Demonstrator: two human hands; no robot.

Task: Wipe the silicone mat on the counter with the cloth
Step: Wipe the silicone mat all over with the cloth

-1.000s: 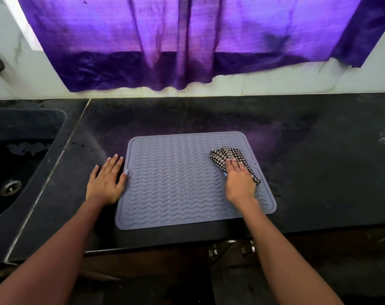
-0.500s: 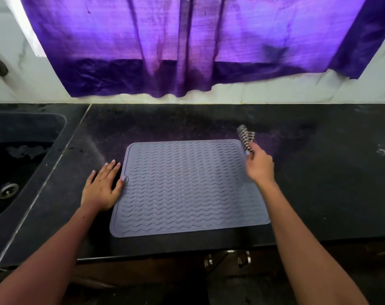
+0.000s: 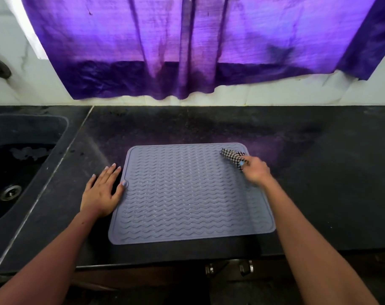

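Two hands are in my head view, and both are busy. My left hand (image 3: 103,191) lies flat and open on the dark desk (image 3: 319,172), just beside the left edge of the silicone mat (image 3: 187,194). Its thumb tip touches the mat's rim, so I think it is there to stop the mat from sliding. My right hand (image 3: 256,170) is closed around the checkered cloth (image 3: 232,156). The cloth is bunched up and sits at the far right corner of the mat. It looks a bit blurry, so I cannot tell how hard it presses down.

The mat lies flat on the desk, right in front of me, with the sink (image 3: 22,161) off to the left. I see no crumbs or spills on its wavy lines. I cannot tell which parts are wiped. I guess the wiping is under way, and the middle, the left side and the near edge may need a rub.
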